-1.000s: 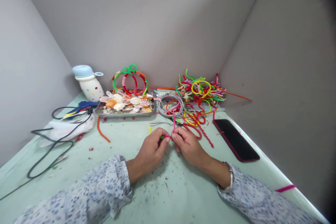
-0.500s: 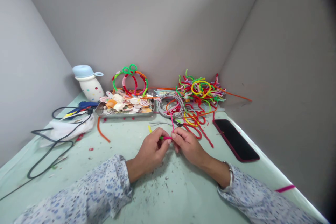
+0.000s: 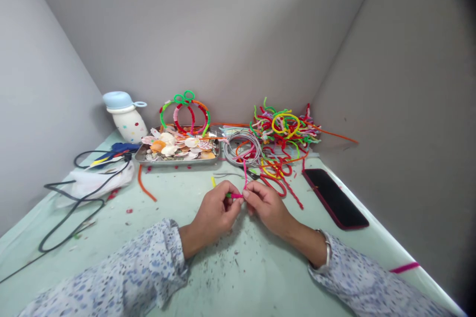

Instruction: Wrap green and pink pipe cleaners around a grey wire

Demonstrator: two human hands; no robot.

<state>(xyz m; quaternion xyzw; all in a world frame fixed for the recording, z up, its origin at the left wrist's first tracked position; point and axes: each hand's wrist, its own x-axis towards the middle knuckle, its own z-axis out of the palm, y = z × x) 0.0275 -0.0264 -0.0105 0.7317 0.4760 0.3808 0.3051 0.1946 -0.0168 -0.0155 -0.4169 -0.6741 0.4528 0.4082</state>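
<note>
My left hand (image 3: pixel 214 213) and my right hand (image 3: pixel 267 204) meet over the middle of the pale green table (image 3: pixel 238 267), fingertips pinched together. Between them they hold a pink pipe cleaner (image 3: pixel 244 174) wound onto a green piece (image 3: pixel 229 195); its free pink end sticks up and away from the fingers. Both hands are closed on it. A short yellow piece (image 3: pixel 212 182) lies just beyond my left hand.
A metal tray of seashells (image 3: pixel 177 159) stands at the back, with a pipe-cleaner pumpkin (image 3: pixel 185 111) behind it. A grey wire coil (image 3: pixel 241 147) and a tangle of coloured pipe cleaners (image 3: pixel 284 131) lie right of it. A phone (image 3: pixel 334 197) lies at right. A glue gun (image 3: pixel 111 151), black cable (image 3: pixel 70 208) and bottle (image 3: pixel 126 116) are at left.
The hands stay in place; the fingers shift slightly on the pink pipe cleaner, and its free end has swung a little.
</note>
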